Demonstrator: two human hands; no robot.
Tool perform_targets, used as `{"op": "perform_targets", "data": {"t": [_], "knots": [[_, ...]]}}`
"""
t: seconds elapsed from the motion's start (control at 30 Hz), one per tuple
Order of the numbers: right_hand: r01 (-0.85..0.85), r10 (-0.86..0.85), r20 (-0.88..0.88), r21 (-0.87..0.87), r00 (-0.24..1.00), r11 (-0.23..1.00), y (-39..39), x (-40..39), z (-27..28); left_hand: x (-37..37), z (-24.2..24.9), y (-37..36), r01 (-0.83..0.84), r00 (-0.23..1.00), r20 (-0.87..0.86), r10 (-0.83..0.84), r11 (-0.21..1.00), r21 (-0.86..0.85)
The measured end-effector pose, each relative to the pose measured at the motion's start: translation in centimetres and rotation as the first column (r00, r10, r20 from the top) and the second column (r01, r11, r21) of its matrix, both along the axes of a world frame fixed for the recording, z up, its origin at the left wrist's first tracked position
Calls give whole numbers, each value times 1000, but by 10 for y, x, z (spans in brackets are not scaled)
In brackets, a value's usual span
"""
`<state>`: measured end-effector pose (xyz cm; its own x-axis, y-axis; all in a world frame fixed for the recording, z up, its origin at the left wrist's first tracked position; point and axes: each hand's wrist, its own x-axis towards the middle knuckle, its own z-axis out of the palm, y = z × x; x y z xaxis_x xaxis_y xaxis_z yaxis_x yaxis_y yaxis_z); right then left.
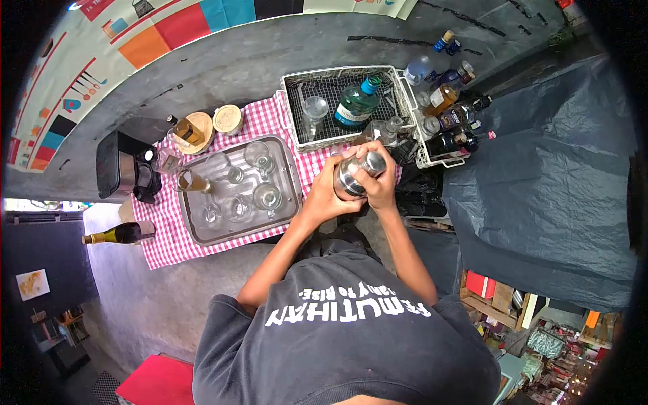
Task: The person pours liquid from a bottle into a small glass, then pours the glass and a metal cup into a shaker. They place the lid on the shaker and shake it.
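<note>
A silver metal cocktail shaker [352, 177] is gripped in both hands above the front edge of a red-and-white checked cloth [169, 239]. My left hand [324, 196] wraps around its body from the left. Over its upper part and lid, my right hand [379, 185] is closed. The shaker is tilted, lid pointing to the right. Just left of it lies a metal tray [291, 177] carrying several clear glasses [266, 197] and a small bottle [192, 182].
Behind the shaker, a white wire basket [291, 111] holds a green bottle [356, 104] and a stemmed glass [314, 108]. Several liquor bottles [453, 115] stand to its right. Two wooden discs [228, 119], a black appliance [125, 165] and a lying wine bottle [118, 234] are left. A dark tarp [547, 182] covers the right side.
</note>
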<state>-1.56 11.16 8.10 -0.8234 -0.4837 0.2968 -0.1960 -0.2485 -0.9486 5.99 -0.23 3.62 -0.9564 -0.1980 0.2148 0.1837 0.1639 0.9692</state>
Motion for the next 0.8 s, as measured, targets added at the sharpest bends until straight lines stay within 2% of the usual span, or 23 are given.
{"op": "perform_targets", "data": {"t": [0.1, 0.2, 0.5, 0.6, 0.8], "knots": [[11, -11, -19, 4, 1000, 1000, -2, -3, 4, -2, 6, 1, -20, 1000, -11, 20, 1000, -24], [26, -25, -36, 27, 999, 999, -4, -4, 9, -4, 12, 0, -22, 999, 30, 21, 999, 37], [-65, 70, -76, 67, 995, 996, -9, -7, 11, -4, 12, -2, -43, 998, 38, 41, 997, 56], [-42, 45, -43, 78, 998, 996, -13, -9, 9, -7, 11, -5, -33, 998, 55, 27, 994, 108], [67, -67, -3, 62, 998, 996, -18, -13, 23, -21, 13, -18, 78, 995, -76, -70, 991, 107]]}}
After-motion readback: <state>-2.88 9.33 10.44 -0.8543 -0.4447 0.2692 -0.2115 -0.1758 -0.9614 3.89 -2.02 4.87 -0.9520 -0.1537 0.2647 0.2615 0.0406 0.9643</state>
